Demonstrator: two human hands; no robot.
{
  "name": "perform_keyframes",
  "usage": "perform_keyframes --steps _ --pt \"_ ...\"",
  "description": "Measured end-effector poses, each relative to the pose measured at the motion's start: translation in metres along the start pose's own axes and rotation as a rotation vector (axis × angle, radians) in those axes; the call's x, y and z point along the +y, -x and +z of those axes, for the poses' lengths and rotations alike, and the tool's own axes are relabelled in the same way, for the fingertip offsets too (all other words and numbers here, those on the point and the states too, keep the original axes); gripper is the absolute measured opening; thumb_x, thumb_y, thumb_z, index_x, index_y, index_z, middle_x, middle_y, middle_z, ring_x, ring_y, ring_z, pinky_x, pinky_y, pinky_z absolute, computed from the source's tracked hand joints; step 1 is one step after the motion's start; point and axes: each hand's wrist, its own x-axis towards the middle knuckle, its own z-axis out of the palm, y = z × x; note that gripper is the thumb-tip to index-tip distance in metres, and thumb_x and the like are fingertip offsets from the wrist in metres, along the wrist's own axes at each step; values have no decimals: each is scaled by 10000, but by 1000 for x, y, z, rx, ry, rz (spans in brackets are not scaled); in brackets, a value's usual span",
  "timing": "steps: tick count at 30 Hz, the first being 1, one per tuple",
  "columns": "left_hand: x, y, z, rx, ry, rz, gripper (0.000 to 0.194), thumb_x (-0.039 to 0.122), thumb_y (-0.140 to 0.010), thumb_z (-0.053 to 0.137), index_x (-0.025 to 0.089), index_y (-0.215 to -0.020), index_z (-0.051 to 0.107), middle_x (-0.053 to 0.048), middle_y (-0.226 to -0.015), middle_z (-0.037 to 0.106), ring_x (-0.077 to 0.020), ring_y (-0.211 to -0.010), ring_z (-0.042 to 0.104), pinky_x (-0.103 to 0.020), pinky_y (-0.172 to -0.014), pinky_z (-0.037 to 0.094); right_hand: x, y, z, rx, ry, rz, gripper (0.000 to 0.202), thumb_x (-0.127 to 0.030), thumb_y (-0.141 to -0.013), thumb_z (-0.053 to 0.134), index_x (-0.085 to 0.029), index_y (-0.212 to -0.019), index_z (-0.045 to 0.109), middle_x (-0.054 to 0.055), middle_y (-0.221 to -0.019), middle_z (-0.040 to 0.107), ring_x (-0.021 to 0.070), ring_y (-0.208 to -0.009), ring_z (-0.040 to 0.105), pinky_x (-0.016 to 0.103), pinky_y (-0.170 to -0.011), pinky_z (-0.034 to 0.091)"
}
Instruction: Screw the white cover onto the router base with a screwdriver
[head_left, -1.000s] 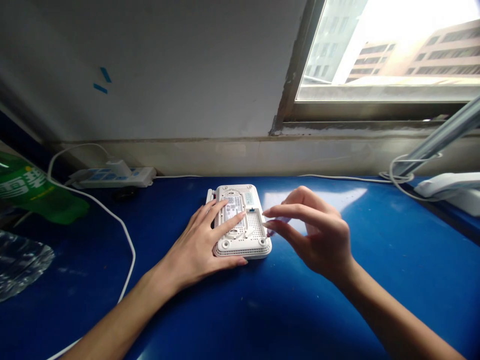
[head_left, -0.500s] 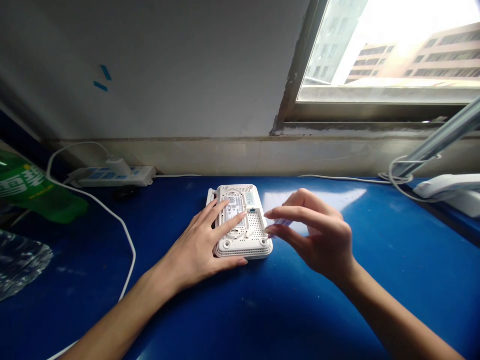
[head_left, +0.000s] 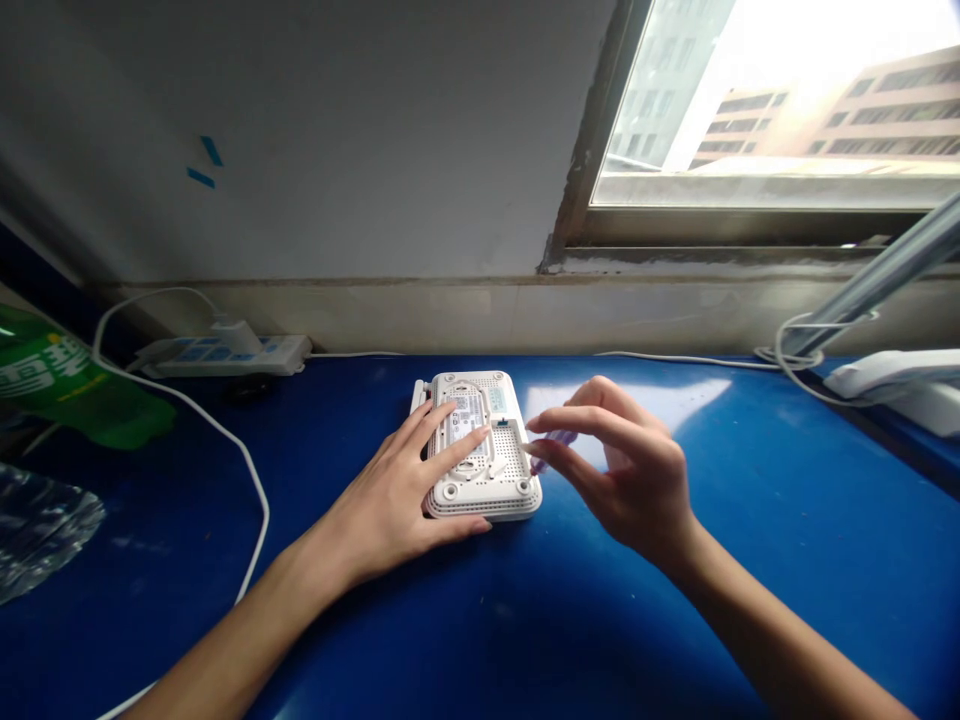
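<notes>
A white router [head_left: 511, 462] lies upside down on the blue table, its vented underside, label and corner feet facing up. A folded antenna [head_left: 420, 393] shows along its far left side. My left hand [head_left: 397, 480] holds the router, fingers spread over the label and thumb along the near edge. At the router's right edge is my right hand [head_left: 622, 465], with thumb and forefinger pinched on a small translucent purple thing [head_left: 559, 438]. The fingers partly cover it, and its kind is unclear. A small dark blue part [head_left: 502, 422] sits in a recess of the underside.
To the left are a green bottle [head_left: 82, 400], a clear plastic bottle [head_left: 45, 525] and a white cable [head_left: 251, 460]. A power strip [head_left: 281, 354] with a plug lies by the wall. At the right, a metal pole [head_left: 862, 285] stands near a white device [head_left: 900, 380].
My right hand has shifted slightly left, its fingertips now over the router's right edge. More of the purple thing shows between the fingers. My left hand stays on the router.
</notes>
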Motion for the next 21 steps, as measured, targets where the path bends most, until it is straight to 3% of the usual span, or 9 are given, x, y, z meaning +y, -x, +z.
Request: perform_keyframes --steps 2,4,6,9,13,15,18,21 --pt "0 0 0 -2 -2 -1 873 791 -888 643 482 -1650 348 -24 -1791 194 -445 -1629 201 -661 -1278 311 1 0 0 -43 -8 -11 278 -124 -991 710 -224 -1244 765 65 -994 677 182 -842 661 338 -724 565" --pt "-1 -1 0 -8 -4 -3 871 797 -894 628 483 -1653 338 -30 -1791 192 -440 -1633 193 -663 -1279 306 1 -1 0 -127 -64 -24 430 -72 -1050 555 -239 -1431 664 110 -1210 711 216 -1066 685 386 -891 577" --pt "0 -1 -1 -9 -2 1 872 797 -892 630 476 -1652 346 -37 -1789 198 -442 -1632 192 -666 -1279 304 0 -2 1 -165 -121 -41 502 -35 -1059 491 -252 -1498 602 107 -1293 727 228 -1180 669 423 -984 557" --pt "0 -2 -2 -17 5 3 872 789 -888 646 465 -1647 364 -40 -1789 200 -454 -1627 199 -669 -1277 304 -2 -2 3 -103 -110 -44 374 -63 -1016 632 -234 -1339 714 76 -1075 766 209 -968 700 383 -848 580" --pt "-1 -2 -1 -34 5 6 873 784 -896 640 453 -1653 358 -47 -1794 176 -455 -1632 175 -664 -1282 292 -1 0 2 -34 -19 -36 200 -139 -944 778 -210 -1130 798 44 -884 671 177 -752 631 327 -642 540" --pt "-2 -2 -1 -30 5 12 872 777 -901 640 451 -1656 352 -53 -1794 178 -454 -1634 168 -665 -1282 288 0 -1 0 -49 -2 -66 267 -132 -986 713 -230 -1224 780 63 -955 700 194 -822 656 350 -704 566" --pt "-1 -3 -3 -38 8 14 885 777 -899 640 429 -1660 355 -81 -1791 183 -457 -1634 163 -671 -1281 281 2 -3 -2 -136 -70 -87 463 -59 -1042 546 -268 -1438 664 97 -1222 757 235 -1110 681 432 -922 581" --pt "1 -3 -5 -57 10 3 895 786 -893 637 418 -1661 360 -96 -1792 171 -462 -1633 161 -677 -1279 276 1 -5 -3 -126 -96 -61 436 -66 -1030 597 -277 -1400 687 70 -1144 802 226 -1037 719 418 -883 594"
